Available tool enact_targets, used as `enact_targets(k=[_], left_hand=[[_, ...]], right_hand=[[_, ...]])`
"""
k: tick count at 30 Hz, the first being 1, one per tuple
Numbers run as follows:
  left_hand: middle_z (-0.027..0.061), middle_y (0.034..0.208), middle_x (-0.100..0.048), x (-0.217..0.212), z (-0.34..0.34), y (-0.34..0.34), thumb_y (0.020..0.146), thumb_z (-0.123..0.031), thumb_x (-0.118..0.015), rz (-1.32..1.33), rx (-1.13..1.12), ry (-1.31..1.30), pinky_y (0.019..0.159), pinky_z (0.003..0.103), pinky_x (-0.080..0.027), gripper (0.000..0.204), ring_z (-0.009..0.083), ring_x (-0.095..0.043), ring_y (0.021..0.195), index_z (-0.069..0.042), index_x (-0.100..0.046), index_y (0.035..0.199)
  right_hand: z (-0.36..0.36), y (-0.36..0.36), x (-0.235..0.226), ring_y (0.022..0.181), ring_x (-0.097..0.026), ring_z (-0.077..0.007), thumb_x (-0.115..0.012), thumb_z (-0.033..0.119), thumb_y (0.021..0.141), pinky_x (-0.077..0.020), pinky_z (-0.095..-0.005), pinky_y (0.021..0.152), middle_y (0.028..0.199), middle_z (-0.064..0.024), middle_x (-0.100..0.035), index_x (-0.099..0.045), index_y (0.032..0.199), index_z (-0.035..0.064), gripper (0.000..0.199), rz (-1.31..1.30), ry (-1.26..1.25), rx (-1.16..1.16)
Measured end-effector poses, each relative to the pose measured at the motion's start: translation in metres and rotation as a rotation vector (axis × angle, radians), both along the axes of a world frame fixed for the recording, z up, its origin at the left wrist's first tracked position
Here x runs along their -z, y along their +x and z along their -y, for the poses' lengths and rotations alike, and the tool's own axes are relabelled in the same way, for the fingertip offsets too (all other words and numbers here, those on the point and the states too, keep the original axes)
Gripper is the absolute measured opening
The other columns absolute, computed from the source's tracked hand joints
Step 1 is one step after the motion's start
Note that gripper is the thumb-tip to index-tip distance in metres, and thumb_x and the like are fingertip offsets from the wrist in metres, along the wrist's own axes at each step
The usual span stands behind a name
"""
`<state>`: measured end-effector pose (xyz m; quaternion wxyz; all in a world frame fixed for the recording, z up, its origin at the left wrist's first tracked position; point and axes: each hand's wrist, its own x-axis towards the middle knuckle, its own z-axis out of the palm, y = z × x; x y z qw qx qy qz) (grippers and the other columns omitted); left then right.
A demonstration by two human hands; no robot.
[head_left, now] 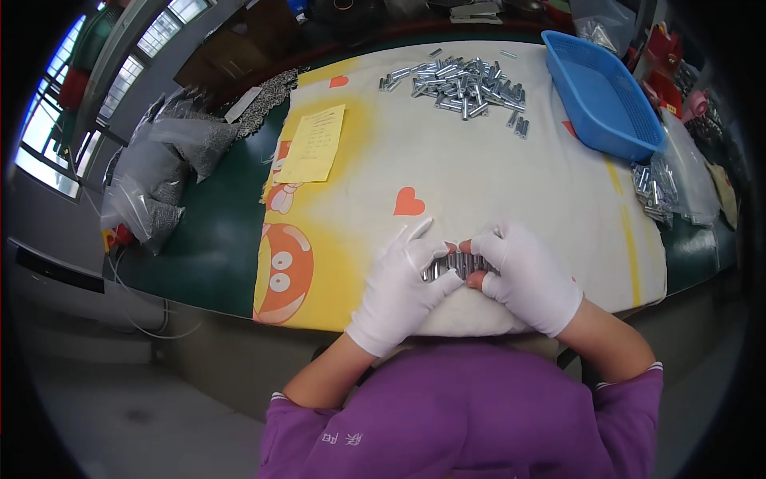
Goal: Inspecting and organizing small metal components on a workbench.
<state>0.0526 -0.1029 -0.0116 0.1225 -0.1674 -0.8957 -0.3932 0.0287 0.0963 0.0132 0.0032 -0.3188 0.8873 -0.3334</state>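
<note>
Near the front edge of the cloth-covered table, a row of short shiny metal tubes [456, 264] is squeezed between my two hands. My left hand [405, 279], in a white glove, grips the row's left end with thumb and fingers. On the other end, my right hand [523, 271] pinches with bare fingertips that poke out of its white glove. The tubes stand side by side, and the fingers cover part of them. Farther off lies a loose pile of similar metal tubes [471, 86].
At the back right rests a blue plastic basket [602, 104], beside clear bags [656, 191] of metal parts. A yellow written sheet [313, 145] lies on the padded cloth [351, 215]. To the left, plastic bags [155, 180] full of small parts sit on the green tabletop [215, 239].
</note>
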Motion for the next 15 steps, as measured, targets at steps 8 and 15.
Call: enact_targets(k=[8, 15], left_hand=[[0.0135, 0.099, -0.070, 0.004, -0.002, 0.007, 0.076, -0.008, -0.076, 0.034, 0.119, 0.063, 0.107, 0.055, -0.037, 0.027, 0.0390, -0.057, 0.119, -0.004, -0.062, 0.099], [0.0170, 0.109, -0.069, 0.002, -0.006, 0.002, 0.079, -0.005, -0.070, 0.221, 0.053, 0.167, 0.110, 0.049, -0.035, 0.042, 0.0342, -0.066, 0.096, 0.004, -0.057, 0.119]], right_hand=[[0.003, 0.015, 0.012, 0.087, -0.056, -0.0325, -0.070, 0.008, 0.078, -0.0480, -0.0410, 0.076, 0.086, -0.0124, -0.058, -0.061, 0.095, 0.0050, 0.020, 0.066, -0.085, 0.109], [0.004, 0.009, 0.016, 0.080, -0.058, -0.0313, -0.072, 0.014, 0.080, -0.0468, -0.0395, 0.073, 0.083, -0.0120, -0.060, -0.064, 0.100, 0.0053, 0.023, 0.086, -0.157, 0.104]])
